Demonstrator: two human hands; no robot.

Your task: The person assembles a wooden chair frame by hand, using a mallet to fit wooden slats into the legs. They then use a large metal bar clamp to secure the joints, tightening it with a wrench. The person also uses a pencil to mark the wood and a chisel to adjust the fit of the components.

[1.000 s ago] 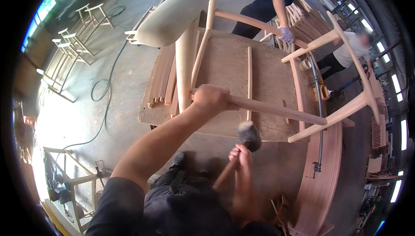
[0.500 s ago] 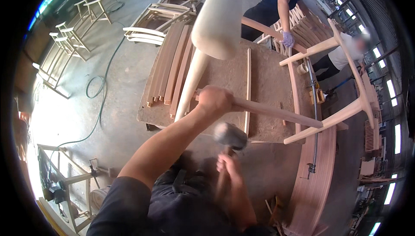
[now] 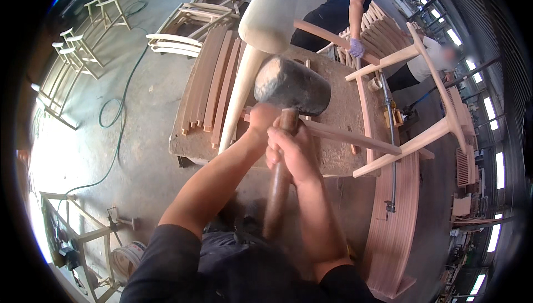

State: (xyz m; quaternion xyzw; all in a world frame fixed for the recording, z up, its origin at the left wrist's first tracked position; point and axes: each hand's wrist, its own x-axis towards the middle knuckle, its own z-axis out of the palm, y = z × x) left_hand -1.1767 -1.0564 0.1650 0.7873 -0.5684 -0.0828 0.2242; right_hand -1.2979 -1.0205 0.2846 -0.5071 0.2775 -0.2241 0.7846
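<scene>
My right hand (image 3: pixel 292 150) is wrapped round the wooden handle (image 3: pixel 277 200) of a mallet, close under its head. The dark, barrel-shaped mallet head (image 3: pixel 302 87) has a worn, pale end and stands just right of a thick, pale chair leg (image 3: pixel 242 97); whether they touch, I cannot tell. My left hand (image 3: pixel 263 117) is closed on a wooden rail (image 3: pixel 355 139), its fingers partly hidden behind the mallet and right hand. That rail runs right to another pale leg frame (image 3: pixel 430 72). A broad, rounded wooden end (image 3: pixel 270 14) looms close at the top.
Reddish-brown wooden strips (image 3: pixel 214 84) lie on the dusty workbench (image 3: pixel 183 136). A metal bar clamp (image 3: pixel 392 158) hangs at the bench's right. A gloved co-worker (image 3: pixel 338 11) holds a board beyond; another person (image 3: pixel 425 61) stands at right. Stacked chair frames (image 3: pixel 200 17) and a hose (image 3: pixel 125 100) are left.
My right hand has lifted the mallet up and away from my body, to beside the pale leg. My left hand stays on the rail. The whole view has shifted slightly.
</scene>
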